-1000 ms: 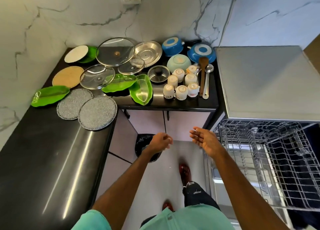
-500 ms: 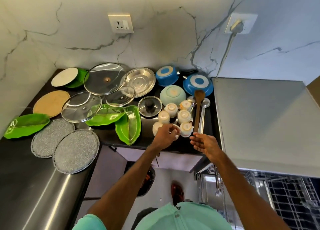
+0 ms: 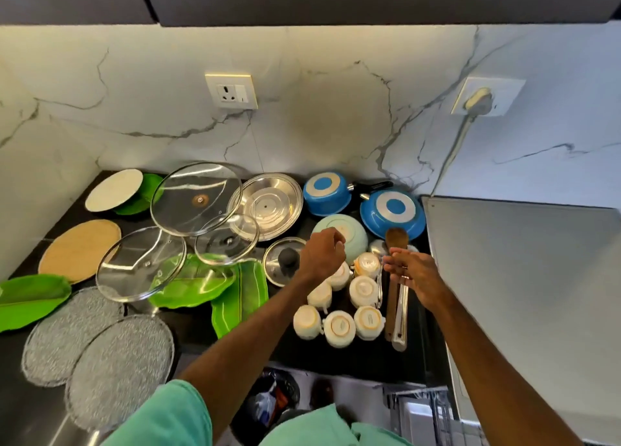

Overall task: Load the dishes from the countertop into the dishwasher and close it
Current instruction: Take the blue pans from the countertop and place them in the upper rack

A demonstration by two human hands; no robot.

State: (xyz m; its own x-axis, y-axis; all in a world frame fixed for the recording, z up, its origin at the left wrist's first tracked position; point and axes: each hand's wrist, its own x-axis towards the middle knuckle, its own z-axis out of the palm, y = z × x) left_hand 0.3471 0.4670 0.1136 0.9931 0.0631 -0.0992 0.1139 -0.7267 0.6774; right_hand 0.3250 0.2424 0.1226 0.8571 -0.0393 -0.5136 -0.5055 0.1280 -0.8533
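Head view. Left hand (image 3: 321, 254) hangs curled over the cups (image 3: 339, 326); whether it grips one cannot be told. Right hand (image 3: 416, 274), loosely open, lies over the spatula (image 3: 395, 238) and ladle (image 3: 401, 311) just right of the cups, with no grip evident. Judged barely begun: cups, bowl (image 3: 353, 233) and pans (image 3: 327, 193) behind them, and lids (image 3: 196, 198), trays (image 3: 188, 284) and mats (image 3: 121, 361) to their left all remain on the counter (image 3: 336, 355). Dishwasher (image 3: 521, 277) stands right of the cups, apparently not yet closed. Overlapping lids will hinder picking.
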